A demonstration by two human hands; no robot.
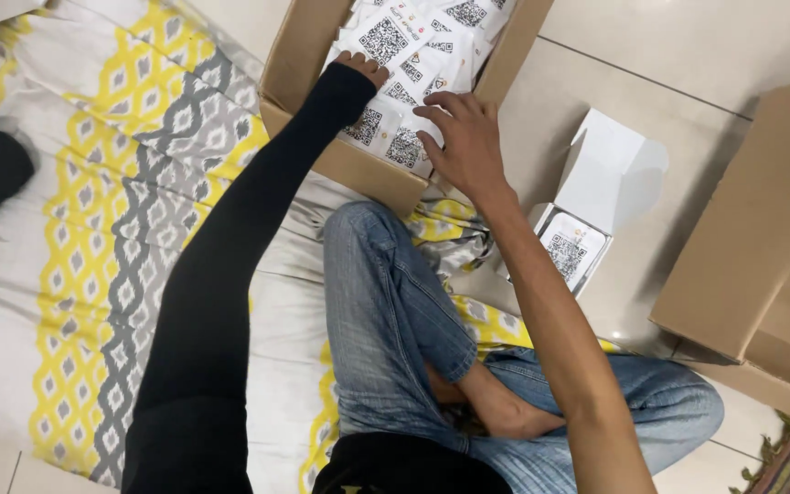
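- Left hand, w/ black stretchy sleeve down to the wrist, is inside the brown cardboard box; only the knuckles show, fingers go down among the cards, so I cannot tell if it grips something.
- Right hand, bare arm, is spread open w/ fingers apart, palm down, fingertips touching the white cards at the box's near edge.
- The cards are flat, glossy, rectangular, each w/ a square black-and-white code pattern; they lie loose and overlapping, filling the box.
- The box has plain matte walls, flaps open, and stands on the floor just beyond the person's knee.
- Small white carton stands right of the forearm, lid up, one same card inside.
- Bigger cardboard box is at the right edge, well apart.
- Person sits cross-legged in faded blue jeans on soft cloth w/ yellow & grey diamond pattern, on smooth pale floor tiles.
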